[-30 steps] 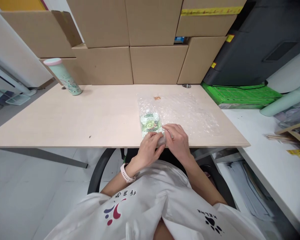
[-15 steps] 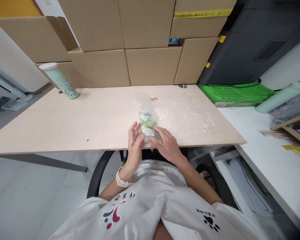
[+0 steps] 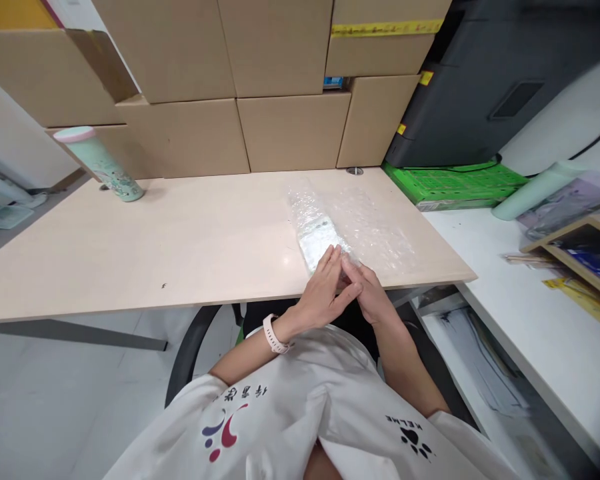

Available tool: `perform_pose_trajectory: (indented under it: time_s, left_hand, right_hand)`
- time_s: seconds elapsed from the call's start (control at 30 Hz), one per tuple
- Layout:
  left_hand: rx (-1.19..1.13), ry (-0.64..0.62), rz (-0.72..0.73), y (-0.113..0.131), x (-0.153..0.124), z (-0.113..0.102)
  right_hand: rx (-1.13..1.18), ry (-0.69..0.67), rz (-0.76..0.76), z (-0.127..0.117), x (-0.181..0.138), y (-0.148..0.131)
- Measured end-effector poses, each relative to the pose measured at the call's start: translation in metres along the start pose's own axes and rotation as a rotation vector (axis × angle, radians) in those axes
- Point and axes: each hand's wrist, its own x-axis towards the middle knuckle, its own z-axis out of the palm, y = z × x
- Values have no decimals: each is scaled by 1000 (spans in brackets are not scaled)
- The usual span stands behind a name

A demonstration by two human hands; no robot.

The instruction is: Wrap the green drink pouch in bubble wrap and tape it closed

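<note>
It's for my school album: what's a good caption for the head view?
Left hand and right hand meet at a whitish packet amid clear plastic wrap on a table.

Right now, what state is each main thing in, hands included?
Clear bubble wrap: spread out, crinkled
Pale packet: lying flat, near end hidden by hands
Left hand: fingers extended over the packet
Right hand: beside the left, grip unclear
Pale wristband: fastened
Mint tumbler: upright, pink lid on
Cardboard boxes: stacked
</note>
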Motion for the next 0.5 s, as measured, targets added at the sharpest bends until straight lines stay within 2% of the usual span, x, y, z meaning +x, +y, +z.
perform_pose_trajectory:
  time_s: [0.07,0.2,0.27,0.33,0.4,0.47,0.5]
  left_hand:
    - [21,-79,-21,-5,1,3]
    - [116,-195,24,-15,1,7]
    - [127,-207,62,-20,0,8]
    - [71,-91,61,-26,-4,7]
    - [-3,155,6,-35,-9,3]
    - [-124,361,-95,-45,-13,-2]
    - [-212,381,-155,-49,-14,-5]
  right_hand:
    - [-105,94,-14,-10,-4,3]
    - [-439,418,-49,-21,-12,-2]
    - [-550,441,-125,-22,-13,-5]
    - [-571,314,-224,-21,-11,-5]
    - [-563,195,-275,-18,-8,-1]
    - [-568,155,-275,-15,-6,5]
    - [-575,157,-267,-13,-6,7]
